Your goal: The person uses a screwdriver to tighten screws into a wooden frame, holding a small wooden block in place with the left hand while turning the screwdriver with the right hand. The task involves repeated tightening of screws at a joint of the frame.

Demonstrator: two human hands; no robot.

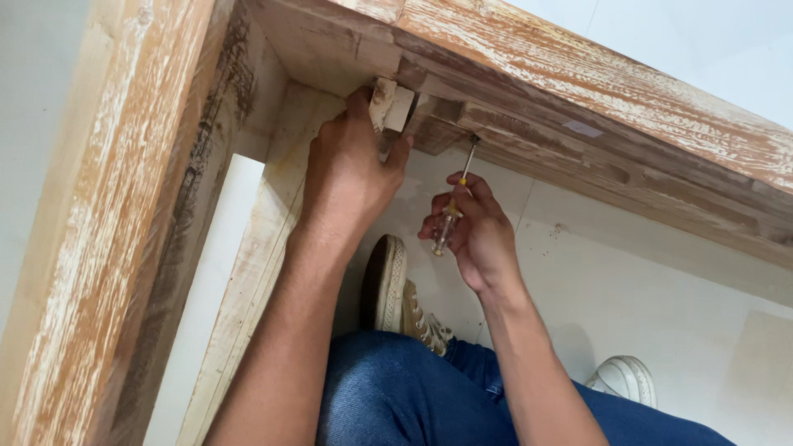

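The floor (661, 289) is smooth and pale, under a rough desk of whitewashed brown wood (578, 83). The left hand (351, 169) presses a small pale wooden block (388, 106) up into the corner, just above its fingers. Beside it, the right hand (475, 231) grips a thin screwdriver with a clear yellow handle (453, 211), tip touching the wood above.

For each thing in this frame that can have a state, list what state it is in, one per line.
Left hand: pressing a small pale wooden block into the frame corner.
Right hand: closed around a clear-handled screwdriver with yellow trim.
Screwdriver: tilted, tip up against the underside of the whitewashed wooden frame.
Small block: held against the frame.
Tan lace-up sneaker: worn, on its side.
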